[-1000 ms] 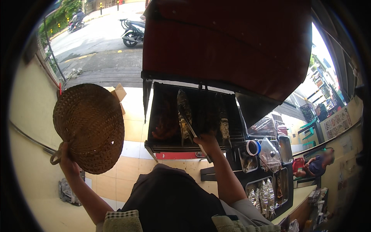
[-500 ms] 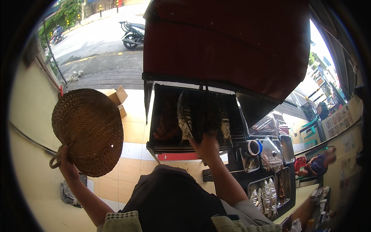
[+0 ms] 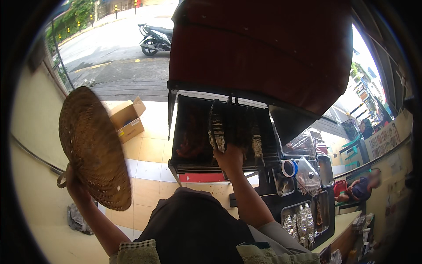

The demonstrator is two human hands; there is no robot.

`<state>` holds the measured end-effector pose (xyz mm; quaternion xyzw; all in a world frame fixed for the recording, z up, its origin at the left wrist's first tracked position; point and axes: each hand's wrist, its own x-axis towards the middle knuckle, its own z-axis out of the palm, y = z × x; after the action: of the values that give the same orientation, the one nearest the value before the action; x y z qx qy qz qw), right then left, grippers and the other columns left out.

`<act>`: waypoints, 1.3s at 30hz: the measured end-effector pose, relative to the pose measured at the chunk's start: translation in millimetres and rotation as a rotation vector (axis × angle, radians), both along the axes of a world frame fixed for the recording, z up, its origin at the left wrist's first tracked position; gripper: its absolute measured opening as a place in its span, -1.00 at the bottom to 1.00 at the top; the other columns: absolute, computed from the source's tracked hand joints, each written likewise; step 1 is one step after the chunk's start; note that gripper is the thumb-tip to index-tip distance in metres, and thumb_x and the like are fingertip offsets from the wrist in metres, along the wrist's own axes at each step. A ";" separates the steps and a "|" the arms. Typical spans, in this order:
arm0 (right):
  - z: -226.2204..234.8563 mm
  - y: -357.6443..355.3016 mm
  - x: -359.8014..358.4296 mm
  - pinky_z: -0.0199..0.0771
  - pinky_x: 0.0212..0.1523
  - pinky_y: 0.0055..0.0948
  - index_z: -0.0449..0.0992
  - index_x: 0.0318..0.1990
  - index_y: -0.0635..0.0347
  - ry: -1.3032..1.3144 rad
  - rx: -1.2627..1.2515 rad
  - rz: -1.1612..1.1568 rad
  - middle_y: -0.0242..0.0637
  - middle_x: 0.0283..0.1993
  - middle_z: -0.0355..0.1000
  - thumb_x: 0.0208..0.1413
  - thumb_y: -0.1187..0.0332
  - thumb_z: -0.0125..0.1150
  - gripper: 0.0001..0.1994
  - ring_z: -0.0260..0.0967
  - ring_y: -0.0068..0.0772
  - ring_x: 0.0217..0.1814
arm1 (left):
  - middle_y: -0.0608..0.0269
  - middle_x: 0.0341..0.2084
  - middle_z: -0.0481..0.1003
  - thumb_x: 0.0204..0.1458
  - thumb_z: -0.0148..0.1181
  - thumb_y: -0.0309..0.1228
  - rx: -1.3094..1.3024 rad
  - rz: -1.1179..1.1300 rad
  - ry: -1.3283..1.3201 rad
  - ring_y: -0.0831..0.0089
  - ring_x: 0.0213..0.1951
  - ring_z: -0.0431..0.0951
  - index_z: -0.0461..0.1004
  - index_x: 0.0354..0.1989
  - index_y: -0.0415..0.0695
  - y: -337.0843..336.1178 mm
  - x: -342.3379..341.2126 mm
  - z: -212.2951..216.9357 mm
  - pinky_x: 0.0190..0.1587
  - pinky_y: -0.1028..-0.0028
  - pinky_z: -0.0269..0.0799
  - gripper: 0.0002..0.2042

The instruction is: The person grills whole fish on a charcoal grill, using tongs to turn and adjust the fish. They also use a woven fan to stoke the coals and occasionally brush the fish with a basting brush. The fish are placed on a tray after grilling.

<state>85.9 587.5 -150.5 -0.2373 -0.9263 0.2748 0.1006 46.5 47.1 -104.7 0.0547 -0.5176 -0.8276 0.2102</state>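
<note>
My left hand [image 3: 79, 189] is closed on the handle of a round woven fan [image 3: 94, 149], held out at the left and tilted nearly edge-on. Over the front of the charcoal grill [image 3: 198, 169], my right hand [image 3: 229, 159] grips the tail end of a foil-wrapped fish [image 3: 216, 130]; its far fingers are lost in the dark. Another foil-wrapped fish [image 3: 256, 141] lies to the right on the grate. Between the two, dark food is hard to make out. Reddish pieces of meat [image 3: 190, 145] lie at the grill's left.
A dark red hood [image 3: 259, 48] overhangs the grill. To the right stand a tray of foil-wrapped fish [image 3: 301, 222], a white tub with a blue rim [image 3: 289, 168] and a clear lid [image 3: 308, 176]. An open cardboard box [image 3: 129, 125] sits on the floor. A person [image 3: 361, 187] sits at far right.
The fan has swung from facing broadly to nearly edge-on. My right hand has moved slightly left and away from me, and the left foil-wrapped fish has shifted right and turned.
</note>
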 end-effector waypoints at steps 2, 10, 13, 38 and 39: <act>-3.5 -4.9 -4.0 0.63 -0.02 0.00 0.65 -0.19 0.33 -0.014 0.008 -0.019 0.15 -0.20 0.63 0.01 0.06 0.44 -0.56 0.62 0.21 -0.08 | 0.12 0.00 0.54 0.35 0.15 -0.24 -0.071 0.021 -0.075 0.33 0.08 0.51 0.46 0.15 -0.32 0.1 -1.5 -1.7 0.27 0.26 0.36 -0.61; 4.8 -1.4 0.0 0.59 -0.01 -0.06 0.64 -0.15 0.34 -0.032 -0.056 -0.031 0.09 -0.17 0.64 0.02 0.06 0.46 -0.54 0.63 0.11 -0.06 | 0.05 0.02 0.55 0.38 0.08 -0.36 0.218 0.135 0.175 0.29 0.08 0.53 0.47 0.15 -0.34 -4.4 20.8 16.2 0.19 0.27 0.44 -0.68; 15.2 1.0 18.0 0.58 -0.02 -0.13 0.63 -0.12 0.32 0.020 -0.089 -0.013 0.04 -0.15 0.65 0.06 0.09 0.44 -0.57 0.63 0.08 -0.06 | 0.10 -0.03 0.56 0.35 0.13 -0.35 0.640 -0.646 0.657 0.32 0.02 0.54 0.48 0.12 -0.31 -9.1 17.0 10.6 0.13 0.30 0.46 -0.69; 8.8 59.0 158.0 0.26 -0.37 -0.53 0.59 -0.03 0.33 0.209 -0.645 -0.051 -0.48 -0.44 0.41 0.22 0.37 0.31 -0.75 0.20 -0.69 -0.40 | 0.24 -0.22 0.56 0.31 0.17 -0.37 -0.518 0.041 -0.209 0.42 -0.16 0.55 0.57 -0.01 -0.30 19.8 -4.2 47.1 -0.05 0.42 0.48 -0.76; 12.5 59.9 159.6 0.26 -0.38 -0.53 0.59 -0.03 0.32 0.215 -0.621 -0.041 -0.49 -0.44 0.41 0.22 0.37 0.30 -0.76 0.20 -0.69 -0.41 | 0.24 -0.23 0.57 0.36 0.10 -0.35 -0.408 0.124 -0.022 0.45 -0.18 0.57 0.56 -0.04 -0.32 10.0 11.6 73.9 -0.10 0.40 0.54 -0.74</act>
<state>245.4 647.4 -138.0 -0.2449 -0.7774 0.5654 0.1265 58.2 57.0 -30.9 0.0517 -0.6723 -0.6906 0.2617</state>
